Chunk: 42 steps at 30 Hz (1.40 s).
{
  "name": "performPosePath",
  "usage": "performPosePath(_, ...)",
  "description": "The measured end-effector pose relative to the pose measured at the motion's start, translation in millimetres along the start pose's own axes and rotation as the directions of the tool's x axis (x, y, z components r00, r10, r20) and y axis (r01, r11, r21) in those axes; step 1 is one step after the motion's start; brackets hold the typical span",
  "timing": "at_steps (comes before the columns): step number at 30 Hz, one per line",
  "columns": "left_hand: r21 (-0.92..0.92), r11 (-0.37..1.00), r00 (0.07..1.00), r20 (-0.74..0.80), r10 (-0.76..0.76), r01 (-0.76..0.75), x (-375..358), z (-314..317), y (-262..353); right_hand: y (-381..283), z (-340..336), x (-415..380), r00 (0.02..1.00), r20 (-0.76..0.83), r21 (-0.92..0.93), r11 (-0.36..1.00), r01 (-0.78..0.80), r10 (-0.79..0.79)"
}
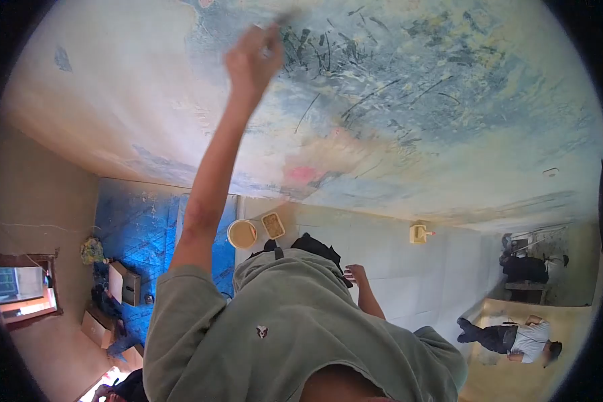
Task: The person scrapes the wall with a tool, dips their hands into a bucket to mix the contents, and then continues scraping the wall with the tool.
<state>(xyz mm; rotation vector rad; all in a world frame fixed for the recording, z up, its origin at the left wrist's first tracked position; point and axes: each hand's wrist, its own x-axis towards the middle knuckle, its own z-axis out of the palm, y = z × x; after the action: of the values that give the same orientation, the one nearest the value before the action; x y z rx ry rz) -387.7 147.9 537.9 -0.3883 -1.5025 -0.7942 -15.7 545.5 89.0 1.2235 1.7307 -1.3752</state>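
Observation:
My left hand (251, 61) is raised to the painted wall (382, 134), closed around a paintbrush (287, 16). The brush is smeared by motion, and its dark tip overlaps the blue-grey area of the wall. Dark strokes and streaks spread to the right of it over blue, grey and yellowish paint. Low at my side by the dark clothing at my waist, my right hand (356, 273) hangs with its fingers apart and holds nothing.
A round bucket (242, 234) and a rectangular tub (273, 226) stand on the floor near my feet. A yellowish container (419, 233) sits further right. Boxes (123, 284) lie at left on blue sheeting (157, 221). Two people (530, 337) are at right.

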Motion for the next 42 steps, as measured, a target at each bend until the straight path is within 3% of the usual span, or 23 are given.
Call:
performPosePath(3,-0.026,0.988,0.906,0.397,0.147,-0.149,-63,5,20,-12,-1,14,0.998,0.049,0.017,0.999,0.042,-0.043)
performPosePath(6,-0.1,0.98,0.921,0.336,0.195,-0.171,-65,8,15,-36,6,22,0.998,0.006,0.029,0.998,0.063,-0.063)
performPosePath(7,0.12,0.949,0.911,0.338,0.237,-0.291,-56,5,9,-25,-1,51,0.992,0.08,0.125,0.989,0.083,-0.093)
performPosePath(8,0.115,0.986,0.954,0.287,0.082,-0.12,-34,-1,15,47,-38,173,0.825,0.309,0.228,0.879,0.419,-0.474)
performPosePath(9,-0.033,0.998,0.987,0.148,0.062,-0.058,-17,3,5,28,-26,136,0.895,0.126,0.089,0.904,0.419,-0.427)
performPosePath(10,0.171,0.976,0.979,0.176,0.106,-0.137,7,-6,9,54,-12,187,0.826,0.044,-0.264,0.791,0.551,-0.561)
performPosePath(11,0.198,0.975,0.985,0.155,0.075,-0.105,27,-7,14,-15,-10,53,0.943,0.12,0.12,0.947,0.297,-0.311)
performPosePath(12,0.232,0.97,0.991,0.126,0.047,-0.076,34,-6,17,-9,-8,73,0.974,0.129,0.224,0.962,0.157,-0.189)
performPosePath(16,-0.103,0.961,0.952,0.149,0.269,-0.255,-28,23,-3,-19,6,8,0.993,0.017,0.055,0.992,0.118,-0.119)
performPosePath(18,0.006,0.958,0.792,0.565,0.233,-0.286,-73,16,10,-15,6,5,0.999,0.029,0.077,0.996,0.04,-0.042)
performPosePath(20,-0.211,0.881,0.71,0.526,0.468,-0.424,-95,23,9,2,7,4,0.999,0.023,0.035,0.999,0.024,-0.025)
performPosePath(26,0.067,0.997,0.992,0.121,0.036,-0.044,-5,20,16,28,6,-13,0.998,-0.053,0.2,0.979,0.044,-0.034)
performPosePath(27,0.086,0.991,0.994,0.017,0.106,-0.107,-12,31,16,37,7,1,0.997,-0.067,0.183,0.983,-0.026,0.039)
performPosePath(28,0.088,0.986,0.978,0.165,0.126,-0.142,-37,37,-1,59,6,21,0.998,-0.064,0.193,0.981,-0.017,0.03)
performPosePath(29,-0.069,0.955,0.906,0.301,0.296,-0.289,-63,41,-2,87,8,43,0.992,-0.064,-0.01,0.994,0.112,-0.112)
performPosePath(30,-0.217,0.976,0.809,0.576,0.114,0.017,-109,42,-16,106,7,58,0.967,-0.039,-0.214,0.947,0.239,-0.253)
performPosePath(31,-0.111,0.897,0.698,0.59,0.405,-0.427,-121,36,15,119,5,69,0.965,-0.035,-0.21,0.946,0.247,-0.259)
performPosePath(33,-0.248,0.909,0.682,0.603,0.415,-0.334,-151,39,30,130,0,80,0.719,0.181,-0.68,0.443,0.584,-0.671)
performPosePath(36,-0.167,0.945,0.715,0.62,0.323,-0.282,-140,38,38,102,-10,68,0.862,0.045,-0.606,0.672,0.426,-0.506)
performPosePath(37,-0.124,0.972,0.833,0.5,0.235,-0.2,-131,42,51,81,-16,44,0.939,-0.154,-0.183,0.943,0.279,-0.308)
performPosePath(40,0.258,0.965,0.915,0.4,-0.058,-0.052,-155,41,56,61,-41,36,0.955,-0.178,-0.078,0.971,0.228,-0.239)
performPosePath(41,0.193,0.979,0.864,0.502,-0.038,-0.069,-179,43,55,91,-50,76,0.886,-0.097,-0.367,0.844,0.391,-0.453)
performPosePath(42,0.128,0.989,0.806,0.591,-0.013,-0.078,-202,44,56,111,-61,98,0.885,-0.079,-0.372,0.837,0.4,-0.458)
